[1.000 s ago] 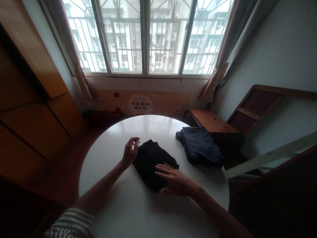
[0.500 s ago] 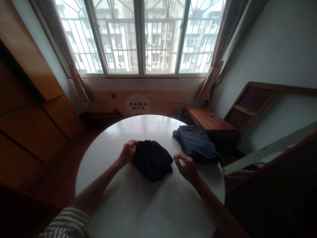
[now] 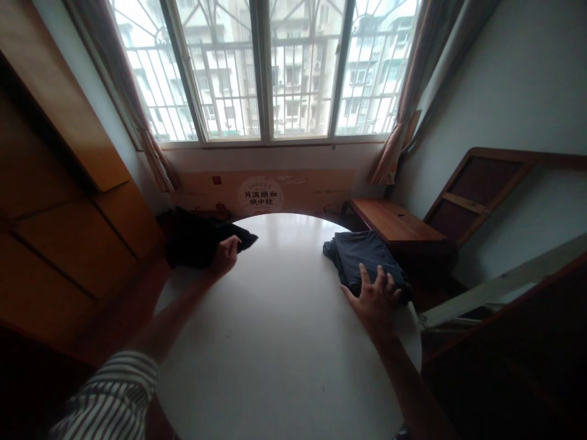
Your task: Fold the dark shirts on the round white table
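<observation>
A black cloth garment (image 3: 195,239) lies bunched at the far left edge of the white round table, one pointed corner reaching inward. My left hand (image 3: 224,256) is closed at its near side, the fingers pinched on the fabric; the exact grip is partly hidden. On the right side of the table rests a folded stack of dark blue-grey clothes (image 3: 362,247). Fingers spread, my right hand (image 3: 373,296) lies over the near part of that stack and holds nothing.
The white round table (image 3: 275,342) fills the middle. Behind its right side stands a low wooden bench (image 3: 394,220). Wooden cabinets (image 3: 55,244) line the left, and a barred window (image 3: 261,73) with curtains is ahead. A pale slanted bar (image 3: 486,293) stands at right.
My left hand has carried the black garment from the table's middle to its far left edge. My right hand has moved right onto the folded stack, and its fingers have spread.
</observation>
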The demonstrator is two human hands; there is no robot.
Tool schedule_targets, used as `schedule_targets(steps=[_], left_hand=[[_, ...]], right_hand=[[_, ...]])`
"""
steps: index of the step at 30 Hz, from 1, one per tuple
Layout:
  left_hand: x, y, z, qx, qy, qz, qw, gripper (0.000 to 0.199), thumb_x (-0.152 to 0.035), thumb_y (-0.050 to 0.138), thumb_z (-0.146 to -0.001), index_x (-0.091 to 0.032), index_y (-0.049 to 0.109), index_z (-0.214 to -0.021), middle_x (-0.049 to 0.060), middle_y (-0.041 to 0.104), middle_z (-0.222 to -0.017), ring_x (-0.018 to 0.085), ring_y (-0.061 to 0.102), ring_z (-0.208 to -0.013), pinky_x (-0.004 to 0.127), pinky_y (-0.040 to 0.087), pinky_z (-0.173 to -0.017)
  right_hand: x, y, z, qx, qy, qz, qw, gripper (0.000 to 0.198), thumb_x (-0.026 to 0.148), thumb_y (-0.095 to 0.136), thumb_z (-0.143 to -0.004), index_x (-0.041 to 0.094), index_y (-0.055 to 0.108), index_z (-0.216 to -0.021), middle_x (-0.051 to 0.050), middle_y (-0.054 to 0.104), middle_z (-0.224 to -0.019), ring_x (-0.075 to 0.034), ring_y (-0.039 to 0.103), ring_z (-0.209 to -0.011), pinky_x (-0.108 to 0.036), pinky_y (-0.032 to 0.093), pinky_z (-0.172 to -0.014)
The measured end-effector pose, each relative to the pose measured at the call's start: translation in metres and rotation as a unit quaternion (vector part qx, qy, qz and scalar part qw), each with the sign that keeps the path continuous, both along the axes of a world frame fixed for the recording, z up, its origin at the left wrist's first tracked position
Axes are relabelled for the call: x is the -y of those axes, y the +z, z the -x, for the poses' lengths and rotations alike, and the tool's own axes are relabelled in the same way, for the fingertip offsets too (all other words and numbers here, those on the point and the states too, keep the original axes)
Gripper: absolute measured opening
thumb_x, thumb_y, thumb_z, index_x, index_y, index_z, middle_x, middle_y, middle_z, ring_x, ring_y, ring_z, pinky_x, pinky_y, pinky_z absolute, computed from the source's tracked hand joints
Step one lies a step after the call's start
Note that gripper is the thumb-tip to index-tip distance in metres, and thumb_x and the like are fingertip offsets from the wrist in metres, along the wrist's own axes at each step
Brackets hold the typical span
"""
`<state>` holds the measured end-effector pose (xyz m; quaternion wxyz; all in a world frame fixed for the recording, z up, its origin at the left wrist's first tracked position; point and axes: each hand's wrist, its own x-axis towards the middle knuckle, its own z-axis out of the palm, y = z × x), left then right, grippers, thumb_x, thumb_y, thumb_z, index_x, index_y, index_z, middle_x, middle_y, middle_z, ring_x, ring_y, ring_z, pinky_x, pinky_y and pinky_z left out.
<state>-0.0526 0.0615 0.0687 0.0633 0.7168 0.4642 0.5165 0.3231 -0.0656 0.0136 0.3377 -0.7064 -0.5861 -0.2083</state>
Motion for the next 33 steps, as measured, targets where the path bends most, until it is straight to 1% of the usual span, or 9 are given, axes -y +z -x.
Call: schedule_targets(steps=[5, 11, 13, 16, 19, 23, 27, 30, 33], left_hand=[[0.027, -0.063, -0.019, -0.027, -0.140, 0.133, 0.981, 0.053, -0.049, 0.047, -0.092, -0.019, 0.035, -0.050, -0.005, 0.028, -0.050, 0.008, 0.027, -0.048, 0.024, 0.023, -0.048], [0.048, -0.069, -0.041, -0.104, -0.250, 0.116, 0.956, 0.050, -0.039, 0.050, -0.095, -0.017, 0.041, -0.051, -0.005, 0.032, -0.053, 0.007, 0.032, -0.050, 0.023, 0.028, -0.053], [0.052, -0.065, -0.050, -0.110, -0.264, 0.111, 0.952, 0.043, -0.039, 0.052, -0.095, -0.016, 0.050, -0.059, -0.004, 0.042, -0.059, 0.008, 0.041, -0.055, 0.022, 0.034, -0.056], [0.057, -0.056, -0.064, -0.096, -0.223, 0.089, 0.966, 0.027, -0.040, 0.054, -0.095, -0.015, 0.065, -0.090, 0.003, 0.061, -0.086, 0.013, 0.056, -0.073, 0.025, 0.047, -0.071], [0.059, -0.048, -0.078, -0.135, -0.203, 0.065, 0.968, 0.037, -0.044, 0.055, -0.096, -0.019, 0.063, -0.121, 0.009, 0.062, -0.114, 0.017, 0.061, -0.095, 0.031, 0.049, -0.089], [0.058, -0.051, -0.096, -0.300, -0.202, 0.069, 0.930, 0.043, -0.054, 0.066, -0.086, -0.022, 0.071, -0.115, 0.008, 0.066, -0.105, 0.023, 0.063, -0.097, 0.037, 0.047, -0.091], [0.056, -0.056, -0.106, -0.364, -0.227, 0.101, 0.898, 0.029, -0.035, 0.051, -0.099, -0.020, 0.075, -0.088, 0.004, 0.066, -0.085, 0.015, 0.063, -0.075, 0.029, 0.046, -0.076], [0.055, -0.053, -0.108, -0.317, -0.215, 0.118, 0.916, 0.032, -0.032, 0.047, -0.099, -0.016, 0.067, -0.080, 0.006, 0.063, -0.087, 0.015, 0.060, -0.072, 0.027, 0.046, -0.068], [0.049, -0.041, -0.108, -0.154, -0.184, 0.163, 0.957, 0.031, -0.036, 0.045, -0.098, -0.018, 0.059, -0.077, 0.005, 0.059, -0.083, 0.016, 0.057, -0.073, 0.028, 0.047, -0.070]], right_hand=[[-0.011, -0.019, -0.016, -0.020, 0.043, 0.013, 0.999, 0.047, 0.042, 0.037, -0.099, 0.016, 0.072, -0.116, -0.024, 0.061, -0.129, -0.046, 0.047, -0.124, -0.068, 0.043, -0.091], [-0.016, -0.009, -0.011, -0.048, 0.227, -0.044, 0.972, 0.043, 0.039, 0.038, -0.102, 0.015, 0.070, -0.119, -0.016, 0.070, -0.116, -0.033, 0.060, -0.117, -0.053, 0.047, -0.100], [-0.010, -0.002, 0.002, -0.050, 0.349, -0.016, 0.936, 0.035, 0.033, 0.043, -0.101, 0.020, 0.070, -0.120, -0.012, 0.071, -0.116, -0.029, 0.060, -0.117, -0.046, 0.049, -0.099], [0.004, 0.006, 0.025, -0.082, 0.534, 0.089, 0.837, 0.027, 0.029, 0.051, -0.100, 0.022, 0.070, -0.117, -0.009, 0.072, -0.109, -0.021, 0.066, -0.103, -0.033, 0.054, -0.088], [0.014, 0.008, 0.042, -0.129, 0.610, 0.141, 0.769, 0.021, 0.034, 0.063, -0.093, 0.019, 0.073, -0.105, -0.008, 0.073, -0.093, -0.018, 0.068, -0.085, -0.028, 0.054, -0.076], [0.014, 0.007, 0.040, -0.203, 0.527, 0.055, 0.823, 0.029, 0.032, 0.052, -0.099, 0.018, 0.070, -0.082, -0.005, 0.070, -0.077, -0.017, 0.067, -0.072, -0.027, 0.050, -0.070], [0.006, 0.009, 0.026, -0.257, 0.389, -0.002, 0.885, 0.035, 0.033, 0.050, -0.099, 0.018, 0.066, -0.072, 0.000, 0.062, -0.060, -0.014, 0.061, -0.056, -0.024, 0.045, -0.060], [0.004, 0.009, 0.021, -0.270, 0.334, -0.021, 0.903, 0.038, 0.037, 0.050, -0.098, 0.017, 0.065, -0.070, 0.001, 0.059, -0.055, -0.013, 0.058, -0.050, -0.024, 0.043, -0.056], [0.004, 0.009, 0.021, -0.256, 0.305, -0.028, 0.917, 0.038, 0.037, 0.049, -0.098, 0.017, 0.064, -0.069, 0.001, 0.058, -0.056, -0.014, 0.057, -0.052, -0.025, 0.043, -0.057]])
